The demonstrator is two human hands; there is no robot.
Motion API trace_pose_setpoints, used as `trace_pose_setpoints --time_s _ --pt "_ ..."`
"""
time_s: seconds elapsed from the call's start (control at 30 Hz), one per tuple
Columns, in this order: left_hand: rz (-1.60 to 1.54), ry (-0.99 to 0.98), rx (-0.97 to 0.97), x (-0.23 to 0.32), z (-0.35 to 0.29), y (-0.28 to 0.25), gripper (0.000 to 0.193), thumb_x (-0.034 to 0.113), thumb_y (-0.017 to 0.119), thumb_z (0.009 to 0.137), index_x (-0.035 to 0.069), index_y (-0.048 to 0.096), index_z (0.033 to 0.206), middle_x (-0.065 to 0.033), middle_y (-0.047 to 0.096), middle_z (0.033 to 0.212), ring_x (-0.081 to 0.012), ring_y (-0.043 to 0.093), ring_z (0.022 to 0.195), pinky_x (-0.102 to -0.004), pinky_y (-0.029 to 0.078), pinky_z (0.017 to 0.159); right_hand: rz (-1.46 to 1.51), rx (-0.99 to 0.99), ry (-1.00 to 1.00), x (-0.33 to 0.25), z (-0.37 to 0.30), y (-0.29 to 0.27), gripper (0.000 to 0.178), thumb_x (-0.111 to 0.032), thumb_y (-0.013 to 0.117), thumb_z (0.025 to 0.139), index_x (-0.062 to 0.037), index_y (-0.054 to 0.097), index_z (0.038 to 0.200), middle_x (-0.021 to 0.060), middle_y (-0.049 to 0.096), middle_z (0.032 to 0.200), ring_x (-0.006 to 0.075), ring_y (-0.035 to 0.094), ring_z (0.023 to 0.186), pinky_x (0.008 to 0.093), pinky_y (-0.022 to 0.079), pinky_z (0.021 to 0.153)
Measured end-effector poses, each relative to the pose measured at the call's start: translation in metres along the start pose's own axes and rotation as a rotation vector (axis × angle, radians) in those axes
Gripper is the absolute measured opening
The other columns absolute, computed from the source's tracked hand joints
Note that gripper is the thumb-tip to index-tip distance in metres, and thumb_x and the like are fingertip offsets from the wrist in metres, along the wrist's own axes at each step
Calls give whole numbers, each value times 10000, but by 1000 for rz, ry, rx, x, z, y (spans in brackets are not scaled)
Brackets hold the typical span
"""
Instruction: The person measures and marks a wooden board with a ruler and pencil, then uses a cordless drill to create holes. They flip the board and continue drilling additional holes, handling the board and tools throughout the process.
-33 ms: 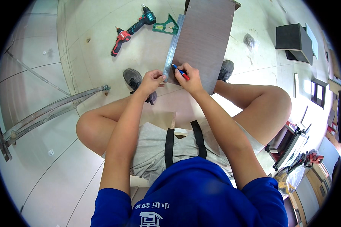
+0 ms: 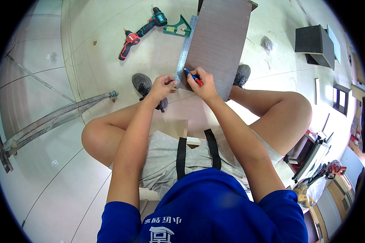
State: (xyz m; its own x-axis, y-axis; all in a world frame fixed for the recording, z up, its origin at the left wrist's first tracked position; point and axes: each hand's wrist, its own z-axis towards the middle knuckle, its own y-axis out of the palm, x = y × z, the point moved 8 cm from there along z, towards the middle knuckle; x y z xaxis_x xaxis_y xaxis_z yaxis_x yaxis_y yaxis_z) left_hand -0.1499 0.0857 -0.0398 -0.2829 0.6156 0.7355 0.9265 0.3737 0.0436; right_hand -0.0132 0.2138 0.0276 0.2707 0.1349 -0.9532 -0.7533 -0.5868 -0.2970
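My left hand (image 2: 164, 86) pinches the near end of a combination square's steel ruler (image 2: 185, 48) between thumb and fingers. The ruler lies along the left edge of a dark brown wooden panel (image 2: 219, 40). Its green head (image 2: 178, 28) sits near the far end, sticking out to the left. In my right hand (image 2: 203, 84) is a blue and red marking pencil (image 2: 194, 77). The pencil's tip is at the ruler's right edge, over the panel; whether it touches the wood I cannot tell. My right hand is above the panel's near end.
A green-black cordless drill (image 2: 153, 22) and a red-black one (image 2: 129, 43) lie on the floor at the far left. My shoes (image 2: 143, 86) flank the panel. A metal frame (image 2: 61, 117) stands left; a dark box (image 2: 314, 42) and a plastic bag (image 2: 267, 43) are right.
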Motion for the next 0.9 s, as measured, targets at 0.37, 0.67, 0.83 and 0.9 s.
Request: trace_pose_setpoints --time_s 0.37,0.67,0.83,0.9 --pt "-8 -4 -19 -5 4 -1 74 91 611 958 21 618 981 -28 658 912 -131 650 852 -299 580 755 0 3 -21 1 1 0 161 -143 680 823 -5 598 834 181 614 667 288 602 545 357 481 550" --pt "-11 -8 -1 3 -1 1 87 90 623 951 9 618 981 -33 653 921 -137 652 857 -295 587 753 10 10 -15 4 1 0 167 -146 686 816 -7 594 825 181 610 663 293 607 552 360 484 555" --pt "-32 -10 11 2 -3 1 45 80 628 943 35 629 946 -9 635 881 -108 610 824 -304 566 748 6 14 -23 1 1 0 161 -140 683 815 -7 592 820 182 609 661 287 610 552 358 483 553" --pt "-29 -10 13 2 -2 1 44 80 627 944 36 629 941 -8 635 877 -107 610 820 -303 565 748 5 7 -14 0 1 -1 160 -136 682 815 -5 590 818 181 607 659 286 607 549 356 482 552"
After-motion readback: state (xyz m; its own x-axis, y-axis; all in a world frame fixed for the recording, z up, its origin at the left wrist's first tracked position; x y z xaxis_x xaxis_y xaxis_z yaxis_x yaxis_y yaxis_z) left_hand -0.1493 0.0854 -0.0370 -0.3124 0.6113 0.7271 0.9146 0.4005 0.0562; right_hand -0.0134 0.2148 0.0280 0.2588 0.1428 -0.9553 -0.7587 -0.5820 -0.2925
